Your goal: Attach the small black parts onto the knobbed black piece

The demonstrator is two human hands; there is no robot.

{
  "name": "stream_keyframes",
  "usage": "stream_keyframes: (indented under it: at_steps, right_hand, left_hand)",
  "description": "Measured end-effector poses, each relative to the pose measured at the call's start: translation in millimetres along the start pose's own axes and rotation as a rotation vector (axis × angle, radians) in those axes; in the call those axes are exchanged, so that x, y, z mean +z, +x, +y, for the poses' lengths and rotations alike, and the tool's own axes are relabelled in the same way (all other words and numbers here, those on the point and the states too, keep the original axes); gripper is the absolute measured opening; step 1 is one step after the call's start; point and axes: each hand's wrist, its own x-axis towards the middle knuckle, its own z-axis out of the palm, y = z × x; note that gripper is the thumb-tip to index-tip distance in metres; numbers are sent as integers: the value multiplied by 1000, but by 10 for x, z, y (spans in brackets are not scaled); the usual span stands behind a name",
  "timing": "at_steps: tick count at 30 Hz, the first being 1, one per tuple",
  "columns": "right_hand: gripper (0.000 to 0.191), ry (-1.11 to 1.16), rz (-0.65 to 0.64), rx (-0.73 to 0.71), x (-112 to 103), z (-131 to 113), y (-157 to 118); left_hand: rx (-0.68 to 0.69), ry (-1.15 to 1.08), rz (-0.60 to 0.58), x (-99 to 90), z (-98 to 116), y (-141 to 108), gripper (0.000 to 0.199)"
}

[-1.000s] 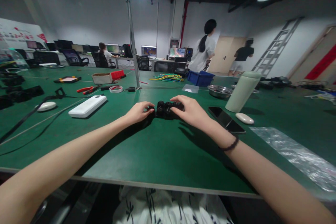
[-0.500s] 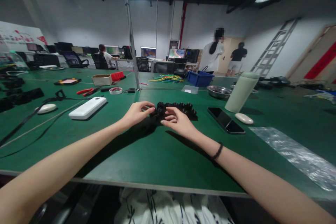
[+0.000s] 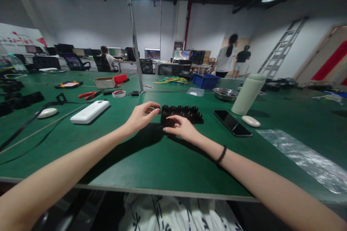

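In the middle of the green table lies a cluster of small black ribbed pieces (image 3: 187,110), set close together in rows. My left hand (image 3: 141,115) is at its left end, thumb and index finger pinched together. A small dark bit shows at those fingertips, too small to name. My right hand (image 3: 182,128) is in front of the pieces, with the thumb and index finger apart and the other fingers curled. Its index fingertip is by the near left corner of the cluster; whether it touches I cannot tell.
Right of the pieces are a phone (image 3: 232,123), a pale green tumbler (image 3: 248,94), a white oval case (image 3: 251,121) and plastic wrap (image 3: 300,158). A white power bank (image 3: 90,112) lies left. Behind stand a metal bowl (image 3: 225,94), a blue bin (image 3: 206,81) and a pole (image 3: 136,43).
My left fingers have drawn slightly away from the black pieces, leaving a small gap. My right fingers have shifted a little left and down. In the background, a walking person has moved right.
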Motion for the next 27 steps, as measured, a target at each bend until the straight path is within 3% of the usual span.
stream_keyframes:
  at_steps: [4, 9, 14, 16, 21, 27]
  right_hand:
    - [56, -64, 7, -21, -8, 8, -1]
    - [53, -134, 18, -48, 1, 31, 6]
    - [53, -167, 38, -110, 12, 65, 9]
    - [52, -183, 66, -170, 16, 69, 10]
    - [42, -252, 102, -334, 33, 44, 9]
    - [41, -220, 50, -307, 73, 8, -12]
  left_hand:
    - [30, 196, -42, 7, -219, 49, 34]
    - [39, 281, -248, 99, -440, 73, 37]
    - [238, 364, -98, 10, -296, 59, 40]
    - [301, 322, -139, -7, -155, 19, 38]
    - [150, 148, -253, 112, 114, -122, 45]
    - [-96, -8, -301, 174, 56, -103, 56]
